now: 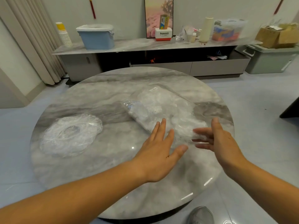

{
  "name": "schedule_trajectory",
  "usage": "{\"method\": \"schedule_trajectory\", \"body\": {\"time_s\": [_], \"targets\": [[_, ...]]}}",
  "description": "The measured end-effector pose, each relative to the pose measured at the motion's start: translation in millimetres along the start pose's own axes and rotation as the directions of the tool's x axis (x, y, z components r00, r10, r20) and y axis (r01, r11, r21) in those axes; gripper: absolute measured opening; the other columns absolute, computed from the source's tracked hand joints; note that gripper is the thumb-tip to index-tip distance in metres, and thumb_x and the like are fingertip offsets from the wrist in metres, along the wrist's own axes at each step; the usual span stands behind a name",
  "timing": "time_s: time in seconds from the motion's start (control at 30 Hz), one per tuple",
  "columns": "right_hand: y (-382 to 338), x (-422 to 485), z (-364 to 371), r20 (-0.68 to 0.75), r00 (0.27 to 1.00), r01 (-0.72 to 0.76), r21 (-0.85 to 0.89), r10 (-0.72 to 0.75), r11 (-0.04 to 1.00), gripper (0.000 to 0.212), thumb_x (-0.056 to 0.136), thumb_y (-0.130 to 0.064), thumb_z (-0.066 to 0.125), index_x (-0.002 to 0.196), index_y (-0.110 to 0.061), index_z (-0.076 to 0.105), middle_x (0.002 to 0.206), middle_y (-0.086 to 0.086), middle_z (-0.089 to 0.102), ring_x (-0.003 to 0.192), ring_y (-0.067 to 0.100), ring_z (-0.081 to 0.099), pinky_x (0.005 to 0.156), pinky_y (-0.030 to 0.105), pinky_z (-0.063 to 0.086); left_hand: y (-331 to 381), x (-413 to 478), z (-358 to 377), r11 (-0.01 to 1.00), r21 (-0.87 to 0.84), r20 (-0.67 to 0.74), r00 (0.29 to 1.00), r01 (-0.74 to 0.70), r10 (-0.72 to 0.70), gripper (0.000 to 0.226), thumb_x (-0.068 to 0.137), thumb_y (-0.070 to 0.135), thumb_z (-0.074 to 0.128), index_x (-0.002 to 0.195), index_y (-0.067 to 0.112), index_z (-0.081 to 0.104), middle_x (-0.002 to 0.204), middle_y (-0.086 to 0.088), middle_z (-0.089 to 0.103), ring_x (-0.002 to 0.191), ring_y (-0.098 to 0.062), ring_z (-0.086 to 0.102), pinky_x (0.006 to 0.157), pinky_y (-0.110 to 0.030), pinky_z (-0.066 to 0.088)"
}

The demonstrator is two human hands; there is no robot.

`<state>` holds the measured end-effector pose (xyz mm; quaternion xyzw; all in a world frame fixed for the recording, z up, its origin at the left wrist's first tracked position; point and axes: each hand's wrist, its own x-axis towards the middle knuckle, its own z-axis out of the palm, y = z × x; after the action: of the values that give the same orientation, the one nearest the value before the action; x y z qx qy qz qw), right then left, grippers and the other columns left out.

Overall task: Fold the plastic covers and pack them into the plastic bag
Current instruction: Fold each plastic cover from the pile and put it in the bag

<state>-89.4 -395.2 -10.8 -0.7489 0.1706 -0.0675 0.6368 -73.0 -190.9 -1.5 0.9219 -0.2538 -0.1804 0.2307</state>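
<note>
Left hand [159,152] and right hand [221,143], open and empty, flank the near end of the filled plastic bag [161,107] on the table [113,183], probably to steady it; one unfolded plastic cover [71,135] lies well apart.

**what's here, by the count**

two grips: the left grip [159,152] and the right grip [221,143]. one round marble surface [113,94]. on it, one plastic bag [161,107] stuffed with covers too crumpled to count, and one loose plastic cover [71,135]. on the sideboard behind: one blue bin [97,38], one stack of paper cups [64,34], one framed picture [152,16], one panasonic box [163,34], one cream thread cone [206,29], one clear storage box [228,29]. one cardboard box [275,35] on one grey tote [268,60]. one shoe [200,215].
</note>
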Motion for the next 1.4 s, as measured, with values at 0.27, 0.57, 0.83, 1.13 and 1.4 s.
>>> {"method": "schedule_trajectory", "body": {"time_s": [0.27,0.57,0.83,1.13,1.4], "targets": [[0,2,41,0.317,0.946,-0.157,0.264,0.068,0.952,0.078,0.088,-0.071,0.031,0.122,-0.013,0.070,0.125,0.003,0.072,0.115,0.015,0.069,0.102,0.041,0.052,-23,-21,4,0.982,-0.177,-0.032,0.998,-0.065,0.060,0.084,0.094,0.072,0.022,0.157,0.034,-0.019,0.155,0.029,-0.036,0.139,0.015,-0.031,0.121,-0.022,-0.007],[-16,11,81,0.574,0.815,-0.261,0.244,0.078,0.934,0.092,0.086,-0.078,0.027,0.138,-0.010,0.058,0.131,0.005,0.069,0.124,0.016,0.063,0.113,0.042,0.042,-35,-32,6,0.928,-0.324,-0.171,0.976,-0.185,0.135,0.076,0.102,0.057,0.035,0.161,0.028,-0.004,0.162,0.026,-0.021,0.145,0.014,-0.016,0.119,-0.013,0.001],[-33,30,102,0.594,0.797,-0.327,0.278,0.106,0.903,0.098,0.079,-0.083,0.036,0.142,-0.010,0.053,0.140,0.007,0.062,0.126,0.018,0.062,0.111,0.044,0.044,-43,-34,7,0.910,-0.356,-0.202,0.968,-0.212,0.147,0.081,0.095,0.068,0.029,0.161,0.031,0.001,0.164,0.028,-0.011,0.147,0.014,-0.011,0.123,-0.020,0.003],[-36,33,127,0.565,0.816,-0.400,0.399,0.122,0.825,0.092,0.076,-0.080,0.048,0.143,-0.017,0.053,0.139,0.013,0.060,0.130,0.025,0.058,0.111,0.043,0.044,-51,-30,4,0.891,-0.414,-0.209,0.972,-0.189,0.109,0.084,0.092,0.070,0.030,0.161,0.031,0.002,0.166,0.024,-0.005,0.146,0.015,-0.008,0.123,-0.019,0.005],[-39,19,113,0.372,0.923,-0.245,0.363,0.102,0.899,0.079,0.071,-0.067,0.066,0.136,-0.021,0.059,0.138,0.014,0.054,0.114,0.031,0.068,0.103,0.047,0.053,-53,-32,6,0.892,-0.402,-0.216,0.968,-0.208,0.129,0.082,0.094,0.068,0.029,0.161,0.032,0.000,0.165,0.026,-0.007,0.147,0.014,-0.008,0.123,-0.020,0.004]]}}
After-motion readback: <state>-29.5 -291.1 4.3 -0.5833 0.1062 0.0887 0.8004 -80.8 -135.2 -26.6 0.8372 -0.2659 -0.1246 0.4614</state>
